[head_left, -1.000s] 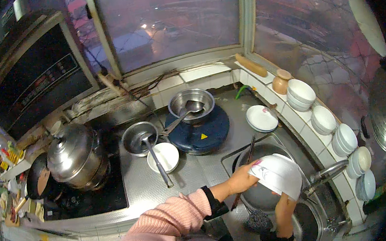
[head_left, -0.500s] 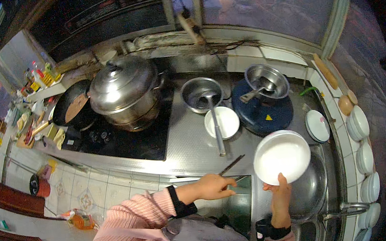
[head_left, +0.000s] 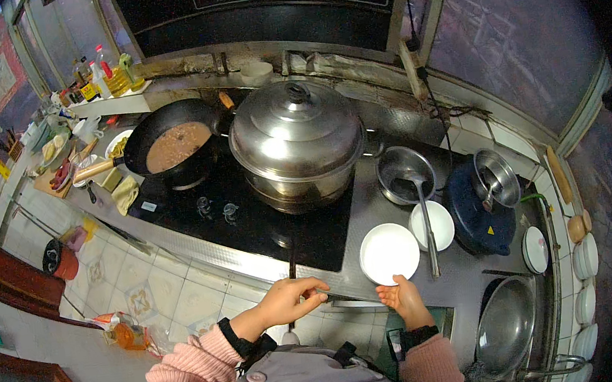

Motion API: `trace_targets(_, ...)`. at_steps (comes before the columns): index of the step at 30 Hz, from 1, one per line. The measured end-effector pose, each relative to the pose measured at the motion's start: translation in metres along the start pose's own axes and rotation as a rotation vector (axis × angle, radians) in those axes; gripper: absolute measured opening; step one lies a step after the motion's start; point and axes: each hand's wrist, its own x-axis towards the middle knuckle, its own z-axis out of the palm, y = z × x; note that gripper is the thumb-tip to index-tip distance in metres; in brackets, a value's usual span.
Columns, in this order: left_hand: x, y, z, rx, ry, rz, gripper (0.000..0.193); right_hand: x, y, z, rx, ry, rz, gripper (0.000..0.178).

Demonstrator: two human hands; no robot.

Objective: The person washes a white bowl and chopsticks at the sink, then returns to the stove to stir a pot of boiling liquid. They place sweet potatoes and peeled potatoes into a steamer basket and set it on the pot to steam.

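Wearing a pink ribbed sweater (head_left: 179,371), black cuffs (head_left: 418,336) and, on top, a grey apron (head_left: 309,379) with a round button (head_left: 256,378).

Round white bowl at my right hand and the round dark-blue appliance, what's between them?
In the head view, another round white bowl sits between them, with a long-handled metal ladle crossing over it.

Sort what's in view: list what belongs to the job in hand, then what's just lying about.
In the job:
held bowl, its rim in the right hand
left hand, a dark stick beside it; whether gripped is unclear

Apparently just lying about:
ladle
lidded pot
wok
bottles
plate
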Motion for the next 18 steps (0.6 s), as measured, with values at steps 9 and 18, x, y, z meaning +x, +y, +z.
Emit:
trace_targets(9,0.011,-0.009,-0.041,-0.114,-0.025,0.105,0.021,0.048,0.024,-0.004,0.213,0.078,0.009,0.052)
trace_targets(18,0.033,-0.003,-0.046,-0.193,-0.004,0.094,0.021,-0.039,0.002,0.041,-0.399,-0.236,0.036,0.059)
